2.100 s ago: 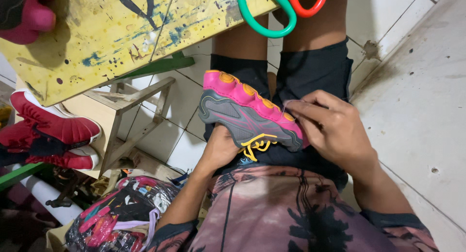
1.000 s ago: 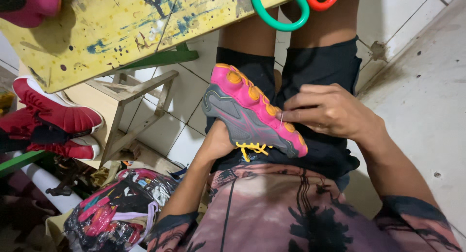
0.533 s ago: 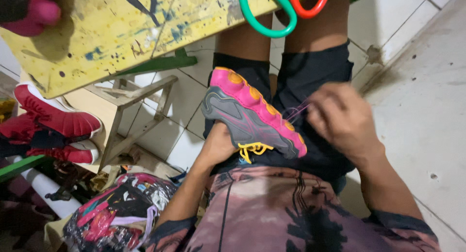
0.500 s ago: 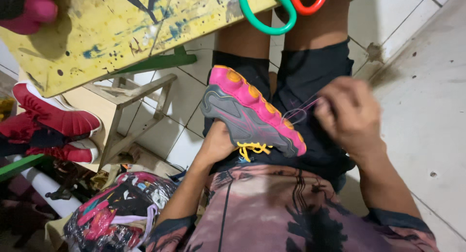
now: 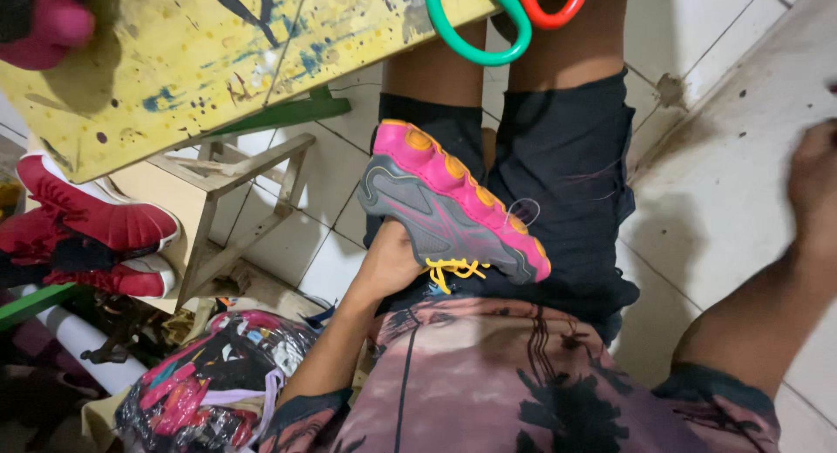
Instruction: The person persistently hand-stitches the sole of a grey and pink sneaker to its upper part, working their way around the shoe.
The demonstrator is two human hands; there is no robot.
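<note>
One yellow paint-stained table (image 5: 218, 52) fills the top of the view, with the white tiled floor (image 5: 741, 191) beneath it. Below the table stands a wooden stool (image 5: 235, 200), and red shoes (image 5: 87, 226) lie to its left. A plastic bag (image 5: 209, 392) of colourful things sits at the lower left. On the person's lap rests a grey and pink shoe (image 5: 453, 209) with yellow laces, tilted on its side, sole towards the knees. The left hand (image 5: 388, 261) grasps it from underneath. The right hand (image 5: 815, 187) is flung out wide at the right edge, well apart from the shoe; I cannot tell how its fingers are set. A thin thread (image 5: 523, 211) loops off the sole. Green and red scissor handles (image 5: 514, 13) hang over the table edge.
</note>
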